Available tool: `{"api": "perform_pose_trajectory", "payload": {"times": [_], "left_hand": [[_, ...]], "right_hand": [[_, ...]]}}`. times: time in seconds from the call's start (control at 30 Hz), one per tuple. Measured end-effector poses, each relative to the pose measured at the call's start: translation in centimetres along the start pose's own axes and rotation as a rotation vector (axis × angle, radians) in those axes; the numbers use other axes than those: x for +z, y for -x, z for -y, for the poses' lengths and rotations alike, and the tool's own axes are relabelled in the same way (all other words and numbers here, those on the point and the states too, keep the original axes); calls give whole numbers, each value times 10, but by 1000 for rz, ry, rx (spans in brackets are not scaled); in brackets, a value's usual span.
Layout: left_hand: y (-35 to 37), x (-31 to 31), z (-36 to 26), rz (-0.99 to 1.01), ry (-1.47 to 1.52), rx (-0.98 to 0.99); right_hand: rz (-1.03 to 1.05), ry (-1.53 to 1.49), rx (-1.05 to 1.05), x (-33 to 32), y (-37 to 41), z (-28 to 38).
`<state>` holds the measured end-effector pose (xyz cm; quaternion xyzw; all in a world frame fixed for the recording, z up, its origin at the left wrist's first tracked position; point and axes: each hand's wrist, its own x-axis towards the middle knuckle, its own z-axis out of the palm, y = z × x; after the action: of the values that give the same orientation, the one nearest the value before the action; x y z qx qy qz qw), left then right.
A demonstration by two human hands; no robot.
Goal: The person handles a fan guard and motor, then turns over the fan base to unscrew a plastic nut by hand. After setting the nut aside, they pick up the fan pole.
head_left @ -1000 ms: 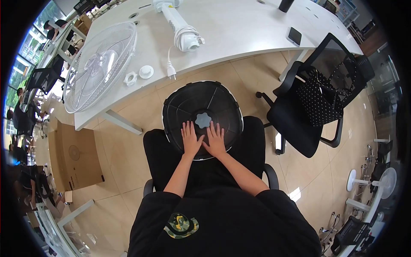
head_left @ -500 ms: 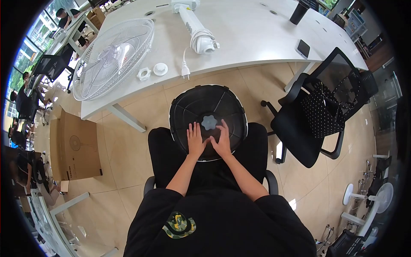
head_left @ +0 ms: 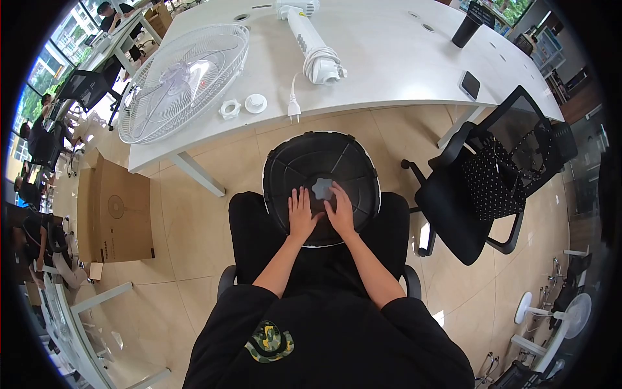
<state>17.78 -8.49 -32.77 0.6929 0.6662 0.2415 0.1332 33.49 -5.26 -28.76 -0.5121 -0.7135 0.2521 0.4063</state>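
A round black fan base (head_left: 291, 159) rests on my lap, its ribbed underside facing up and a pale rim round its edge. At its middle is a grey lobed knob (head_left: 321, 188). My left hand (head_left: 302, 217) lies flat on the base, left of and below the knob, with its fingers stretched out. My right hand (head_left: 341, 212) is at the knob's right side; its fingertips touch the knob's edge, and its thumb is apart, below the knob. No grip round the knob shows.
On the white table (head_left: 389, 71) ahead lie a fan cage (head_left: 184, 84), a white fan post (head_left: 310, 42) with its cord, two white plastic parts, a phone (head_left: 469, 85) and a black cup (head_left: 467, 30). A chair (head_left: 453, 214) holding a dotted bag stands right; a cardboard box (head_left: 120, 214), left.
The view has shifted, so the table things appear farther right. My right fingers have moved slightly in against the knob's edge. My left hand stays flat on the base.
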Motion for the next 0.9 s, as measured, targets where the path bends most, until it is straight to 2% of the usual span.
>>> {"api": "perform_pose_trajectory", "payload": {"times": [0.17,0.37,0.47,0.67,0.73,0.9], "left_hand": [[0,0,0,-1,-6,3],[0,0,-1,4,-16,1],[-1,-1,-1,-2,-24,9],[0,-4,-3,-41,-36,53],[-1,-12,-9,-17,-43,39],[1,-1,0,-18,-35,20]], "right_hand": [[3,-62,-16,-4,4,2],[-66,-68,60,-8,8,10],[-111,15,-12,-3,16,11],[-8,-20,201,-10,25,18],[-118,8,59,-5,22,9],[-78,-2,-17,-2,6,6]]}}
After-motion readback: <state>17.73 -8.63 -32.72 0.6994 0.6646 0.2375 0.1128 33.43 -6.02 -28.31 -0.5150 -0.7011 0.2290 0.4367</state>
